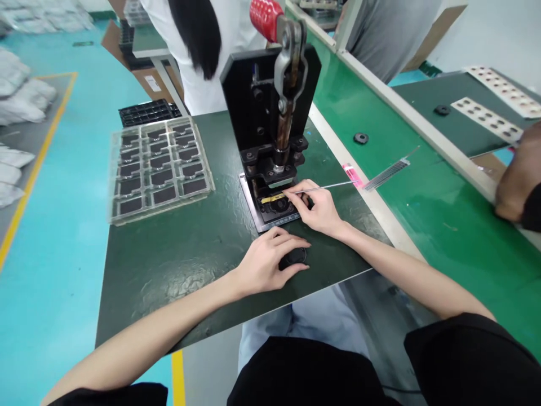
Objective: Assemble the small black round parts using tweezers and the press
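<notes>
My right hand (319, 206) pinches a thin metal rod (333, 185), which sticks out to the right. Its fingertips are over the black fixture at the base of a hand press (281, 101), beside a yellow strip (273, 198) in that fixture. On the green work surface just in front of the press, my left hand (266, 259) curls its thumb and fingers around a black round part (296, 257). The palm side of that hand is partly hidden. A red grip (265, 18) tops the press lever, which stands raised.
A clear tray (163, 169) of dark flat parts stands left of the press, with black trays (147, 113) behind it. On the green belt at right lie a black ring (360, 138) and a grey meshed strip (386, 173). Co-workers stand behind the press and at right.
</notes>
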The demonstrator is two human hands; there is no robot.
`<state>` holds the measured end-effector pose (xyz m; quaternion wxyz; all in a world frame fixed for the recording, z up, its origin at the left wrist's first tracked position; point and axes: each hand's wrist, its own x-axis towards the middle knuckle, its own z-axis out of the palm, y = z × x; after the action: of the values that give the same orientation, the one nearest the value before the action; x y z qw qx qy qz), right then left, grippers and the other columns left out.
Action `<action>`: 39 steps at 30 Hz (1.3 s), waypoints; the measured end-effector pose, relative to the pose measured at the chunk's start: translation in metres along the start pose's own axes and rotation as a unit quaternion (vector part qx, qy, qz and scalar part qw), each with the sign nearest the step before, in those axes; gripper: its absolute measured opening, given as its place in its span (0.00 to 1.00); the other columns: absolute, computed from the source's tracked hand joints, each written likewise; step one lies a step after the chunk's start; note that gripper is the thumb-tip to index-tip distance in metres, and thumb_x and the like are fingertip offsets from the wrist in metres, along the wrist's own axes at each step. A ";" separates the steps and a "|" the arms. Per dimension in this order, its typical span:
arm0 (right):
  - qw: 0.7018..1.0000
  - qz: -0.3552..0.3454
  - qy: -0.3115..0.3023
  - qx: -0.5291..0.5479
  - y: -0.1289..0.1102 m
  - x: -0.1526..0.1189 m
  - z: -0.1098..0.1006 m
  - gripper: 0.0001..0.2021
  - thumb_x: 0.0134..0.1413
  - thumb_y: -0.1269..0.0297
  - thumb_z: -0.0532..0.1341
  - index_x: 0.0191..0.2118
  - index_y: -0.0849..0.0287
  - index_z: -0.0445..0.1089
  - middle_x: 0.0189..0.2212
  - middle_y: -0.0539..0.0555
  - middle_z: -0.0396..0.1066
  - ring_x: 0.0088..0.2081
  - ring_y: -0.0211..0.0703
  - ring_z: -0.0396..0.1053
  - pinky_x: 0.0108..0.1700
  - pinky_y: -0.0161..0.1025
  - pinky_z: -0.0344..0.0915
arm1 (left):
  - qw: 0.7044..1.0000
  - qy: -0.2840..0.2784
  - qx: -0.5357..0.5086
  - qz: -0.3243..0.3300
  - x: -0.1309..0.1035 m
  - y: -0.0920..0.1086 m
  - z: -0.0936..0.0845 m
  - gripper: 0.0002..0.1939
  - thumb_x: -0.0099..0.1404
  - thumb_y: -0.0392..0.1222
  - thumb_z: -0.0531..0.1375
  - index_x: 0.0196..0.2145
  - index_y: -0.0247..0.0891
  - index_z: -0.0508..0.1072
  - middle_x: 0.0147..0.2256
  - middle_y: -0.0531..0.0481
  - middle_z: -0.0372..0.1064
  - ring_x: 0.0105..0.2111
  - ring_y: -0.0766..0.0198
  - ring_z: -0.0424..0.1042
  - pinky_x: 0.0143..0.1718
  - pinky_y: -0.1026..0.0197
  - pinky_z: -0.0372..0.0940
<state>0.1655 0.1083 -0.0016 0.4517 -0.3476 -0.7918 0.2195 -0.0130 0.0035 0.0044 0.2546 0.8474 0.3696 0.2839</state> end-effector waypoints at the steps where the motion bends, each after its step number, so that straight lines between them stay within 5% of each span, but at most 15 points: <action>1: 1.000 -0.001 0.000 -0.002 0.001 0.000 0.000 0.11 0.69 0.59 0.59 0.38 0.58 0.76 0.33 0.55 0.77 0.33 0.42 0.70 0.33 0.41 0.66 | 1.000 0.006 0.007 -0.005 0.000 0.000 0.001 0.17 0.70 0.52 0.64 0.52 0.41 0.75 0.48 0.47 0.79 0.48 0.56 0.73 0.51 0.51 0.74; 7: 1.000 -0.001 0.005 -0.008 0.001 -0.001 0.001 0.12 0.70 0.59 0.59 0.39 0.58 0.76 0.32 0.55 0.76 0.32 0.41 0.70 0.33 0.40 0.65 | 0.998 0.029 0.042 -0.021 0.002 -0.002 0.000 0.28 0.66 0.63 0.65 0.52 0.40 0.74 0.47 0.44 0.78 0.48 0.53 0.75 0.51 0.49 0.73; 12: 1.000 -0.002 0.006 -0.005 0.000 -0.001 0.000 0.13 0.70 0.57 0.59 0.38 0.58 0.76 0.32 0.55 0.76 0.30 0.40 0.69 0.31 0.39 0.64 | 0.996 -0.060 -0.055 0.022 0.005 -0.018 -0.022 0.36 0.62 0.58 0.70 0.61 0.38 0.69 0.50 0.42 0.77 0.47 0.55 0.76 0.50 0.52 0.74; 16: 1.000 0.008 0.001 -0.007 0.001 -0.001 0.000 0.14 0.69 0.55 0.59 0.38 0.58 0.76 0.32 0.55 0.76 0.29 0.39 0.68 0.30 0.40 0.63 | 0.989 -0.114 -0.081 0.036 0.003 -0.027 -0.030 0.29 0.68 0.51 0.67 0.63 0.41 0.68 0.53 0.41 0.76 0.52 0.55 0.74 0.47 0.55 0.74; 21: 1.000 0.009 0.007 -0.015 0.002 -0.001 0.001 0.15 0.70 0.53 0.58 0.38 0.57 0.76 0.32 0.54 0.76 0.29 0.39 0.69 0.31 0.39 0.65 | 0.993 -0.085 -0.068 0.033 0.000 -0.028 -0.023 0.27 0.68 0.51 0.67 0.60 0.39 0.70 0.51 0.41 0.76 0.49 0.56 0.75 0.47 0.54 0.74; 26: 0.993 0.027 0.112 0.022 -0.014 -0.008 -0.015 0.12 0.71 0.56 0.57 0.39 0.55 0.73 0.32 0.52 0.72 0.34 0.41 0.73 0.37 0.41 0.70 | 0.997 -0.044 -0.055 0.027 -0.002 -0.029 -0.019 0.28 0.65 0.56 0.69 0.55 0.38 0.71 0.46 0.42 0.77 0.43 0.58 0.77 0.42 0.57 0.74; 32: 0.996 0.076 -0.035 0.027 -0.048 -0.056 -0.037 0.09 0.68 0.61 0.61 0.34 0.56 0.72 0.28 0.51 0.72 0.29 0.39 0.71 0.32 0.38 0.67 | 0.995 -0.029 -0.095 0.007 -0.003 -0.029 -0.015 0.37 0.63 0.55 0.70 0.62 0.39 0.61 0.48 0.43 0.78 0.40 0.60 0.78 0.39 0.59 0.74; 39: 0.995 0.060 -0.081 0.009 -0.043 -0.071 -0.029 0.08 0.66 0.66 0.61 0.32 0.56 0.70 0.26 0.50 0.70 0.27 0.38 0.69 0.29 0.37 0.65 | 0.996 -0.026 -0.090 0.000 -0.005 -0.027 -0.014 0.40 0.64 0.55 0.69 0.63 0.39 0.54 0.48 0.42 0.79 0.36 0.61 0.78 0.39 0.58 0.74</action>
<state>0.2008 0.0281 0.0013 0.3754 -0.3720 -0.8013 0.2805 -0.0384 0.0193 -0.0044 0.3395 0.8279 0.3357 0.2944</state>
